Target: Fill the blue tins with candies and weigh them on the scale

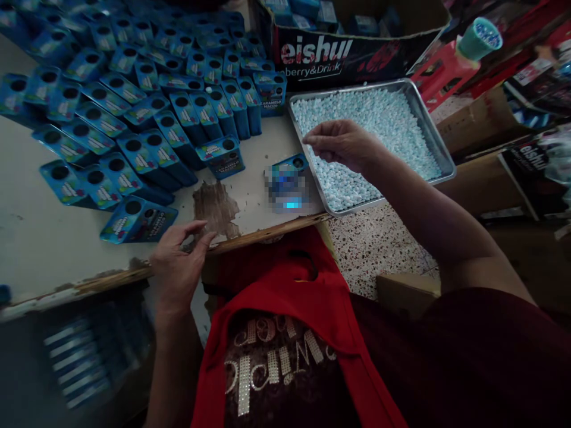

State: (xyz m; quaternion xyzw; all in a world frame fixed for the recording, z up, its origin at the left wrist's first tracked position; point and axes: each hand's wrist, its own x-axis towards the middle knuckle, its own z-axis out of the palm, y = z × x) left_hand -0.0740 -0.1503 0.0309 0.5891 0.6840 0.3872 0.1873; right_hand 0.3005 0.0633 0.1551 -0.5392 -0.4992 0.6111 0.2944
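Above a metal tray [375, 205] full of small pale-blue and white candies [383, 131], my right hand [341, 144] has its fingertips pinched together. Whatever they may hold is too small to make out. My left hand [181, 261] hovers at the table's front edge, thumb and forefinger apart, with nothing visible between them. Closest to it lies a blue candy box [138, 220] marked "Caramelo Macizo". Another blue box [220, 157] stands a little farther back. Between the boxes and the tray sits a dark-blue item [285, 172], partly blurred out by pixelation.
Many similar blue boxes [96, 116] with dark round spots on top crowd the table [254, 220], whose wooden edge is worn. Behind the tray is a black carton [321, 56] holding blue packs. A teal cup [482, 38] tops a red plastic object [446, 71] at right.
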